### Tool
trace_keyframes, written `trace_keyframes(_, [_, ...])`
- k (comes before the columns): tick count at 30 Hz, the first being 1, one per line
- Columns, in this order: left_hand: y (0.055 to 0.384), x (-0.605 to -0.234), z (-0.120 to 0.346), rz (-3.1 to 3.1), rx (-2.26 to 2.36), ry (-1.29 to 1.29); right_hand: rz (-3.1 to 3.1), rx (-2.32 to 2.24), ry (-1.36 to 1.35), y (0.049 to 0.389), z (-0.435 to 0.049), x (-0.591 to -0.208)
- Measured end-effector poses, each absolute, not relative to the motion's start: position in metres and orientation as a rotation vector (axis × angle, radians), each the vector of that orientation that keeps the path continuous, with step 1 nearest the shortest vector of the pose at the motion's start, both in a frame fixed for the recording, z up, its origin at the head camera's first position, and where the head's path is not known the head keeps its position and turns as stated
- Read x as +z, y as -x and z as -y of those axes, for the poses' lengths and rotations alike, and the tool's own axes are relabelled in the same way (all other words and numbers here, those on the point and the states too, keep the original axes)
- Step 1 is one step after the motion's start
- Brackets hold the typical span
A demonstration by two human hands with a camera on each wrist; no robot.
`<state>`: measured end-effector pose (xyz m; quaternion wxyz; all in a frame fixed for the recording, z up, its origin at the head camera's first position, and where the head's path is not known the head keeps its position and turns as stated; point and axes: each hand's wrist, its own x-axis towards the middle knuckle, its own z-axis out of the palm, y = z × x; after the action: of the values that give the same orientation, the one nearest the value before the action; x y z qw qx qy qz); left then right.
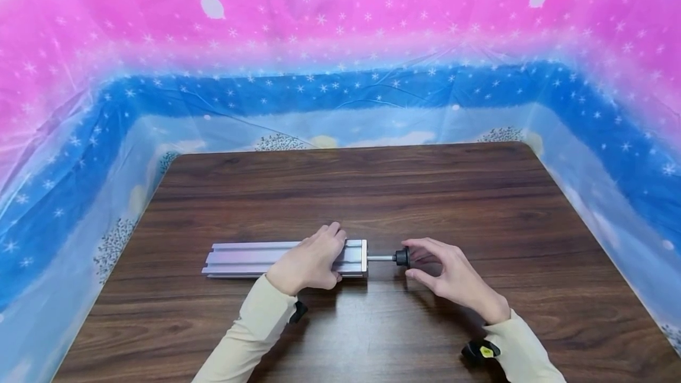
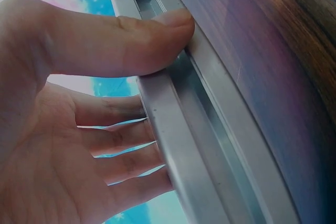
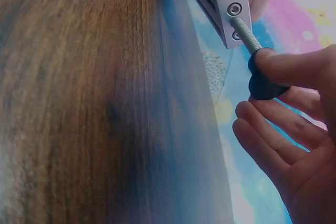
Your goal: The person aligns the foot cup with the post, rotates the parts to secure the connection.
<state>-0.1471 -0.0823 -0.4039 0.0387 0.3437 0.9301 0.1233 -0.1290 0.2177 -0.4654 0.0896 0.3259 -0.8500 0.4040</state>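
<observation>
A silver slotted aluminium profile (image 1: 239,260) lies across the table, an end plate (image 1: 364,260) on its right end. My left hand (image 1: 311,259) grips it near that end, thumb on the near side and fingers over the far side. From the plate a threaded rod (image 3: 245,32) sticks out to the right, carrying a black knob (image 1: 402,257) with rounded lobes. My right hand (image 1: 452,273) pinches this knob; its thumb (image 3: 294,69) lies on the lobes, and the other fingers are partly spread. Screw heads (image 3: 234,9) show in the plate beside the rod.
The wooden table (image 1: 351,188) has rounded far corners. A pink and blue patterned cloth (image 1: 340,90) hangs around its back and sides. Black wrist straps (image 1: 473,352) sit over the pale sleeves (image 1: 250,330).
</observation>
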Motion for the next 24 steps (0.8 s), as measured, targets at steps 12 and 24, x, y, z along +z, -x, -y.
trace_keyframes(12, [0.1511, -0.4026, 0.0872, -2.829, 0.416, -1.071, 2.69, 1.296, -0.78, 0.1283, -0.2144, -0.4613])
trace_keyframes(24, [0.1562, -0.4017, 0.09, -2.808, 0.462, -1.085, 2.773, 1.314, -0.749, 0.1307, -0.2113, -0.4589])
